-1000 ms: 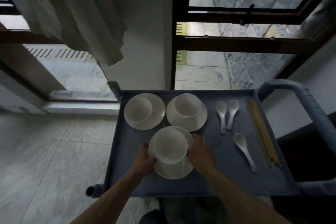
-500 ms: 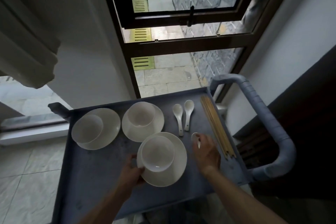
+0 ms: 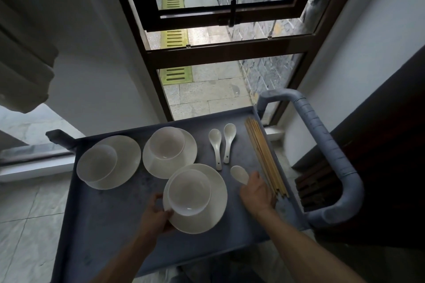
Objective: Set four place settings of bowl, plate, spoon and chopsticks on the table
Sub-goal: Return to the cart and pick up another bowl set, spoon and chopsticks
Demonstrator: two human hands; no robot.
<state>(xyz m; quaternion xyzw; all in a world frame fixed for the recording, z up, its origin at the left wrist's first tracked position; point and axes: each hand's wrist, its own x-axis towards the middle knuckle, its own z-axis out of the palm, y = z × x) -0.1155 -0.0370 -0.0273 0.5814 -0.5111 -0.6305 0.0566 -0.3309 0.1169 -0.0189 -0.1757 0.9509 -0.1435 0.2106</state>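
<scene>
Three white bowls, each on a white plate, stand on a grey cart tray point(image 3: 110, 225). My left hand point(image 3: 156, 216) grips the left rim of the nearest plate point(image 3: 216, 209), which carries a bowl point(image 3: 189, 192). My right hand point(image 3: 256, 192) lies over the handle of a white spoon point(image 3: 239, 174), whose scoop shows past the fingers. Wooden chopsticks point(image 3: 262, 154) lie in a bundle along the tray's right side, touching that hand's outer edge. Two more spoons point(image 3: 216, 147) point(image 3: 228, 140) lie side by side behind.
Two further plate-and-bowl sets stand at the tray's back left point(image 3: 109, 162) and back middle point(image 3: 169, 151). The cart's padded grey handle point(image 3: 333, 158) curves round on the right. A window frame point(image 3: 207, 53) and a white wall are behind, with dark furniture point(image 3: 391, 145) to the right.
My right hand left the near plate and moved right onto the lone spoon by the chopsticks. My left hand stays on the plate's rim. The view swung to the right.
</scene>
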